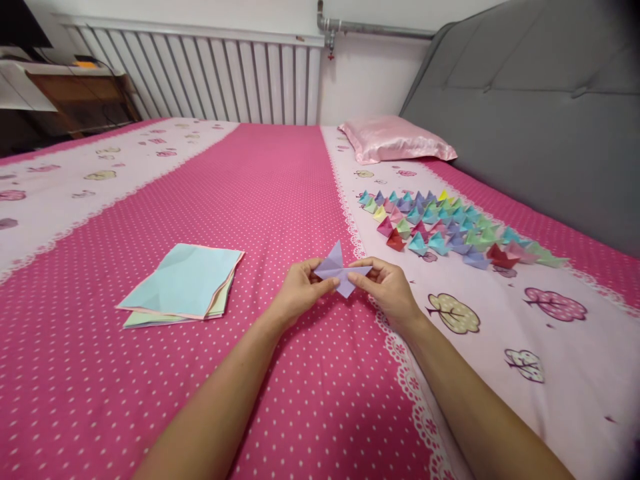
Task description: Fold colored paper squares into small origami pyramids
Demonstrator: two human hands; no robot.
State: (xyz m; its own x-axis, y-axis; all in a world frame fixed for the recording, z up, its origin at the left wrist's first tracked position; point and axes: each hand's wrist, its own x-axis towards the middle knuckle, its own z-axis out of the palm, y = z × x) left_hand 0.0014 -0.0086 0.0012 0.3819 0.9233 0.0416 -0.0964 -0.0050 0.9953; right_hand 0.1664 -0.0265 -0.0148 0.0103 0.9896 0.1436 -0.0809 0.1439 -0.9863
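Note:
A purple folded paper piece (338, 268) with several points is held up between my two hands over the bed. My left hand (300, 287) pinches its left corner, thumb on the near face. On the opposite side my right hand (387, 283) grips the right corner between thumb and fingers. One point of the paper stands up and another hangs down toward me. Left of my hands lies a stack of square paper sheets (183, 279), light blue on top with pink and green edges below. To the right, rows of small folded paper boats (440, 223) stand in many colours.
A pink dotted bedspread (280, 173) with pale patterned strips covers the bed. Toward the far right lies a pink satin pillow (397, 139), beside a grey padded headboard (530, 120). A white radiator (210, 73) runs along the wall, and a wooden desk (85, 100) stands far left.

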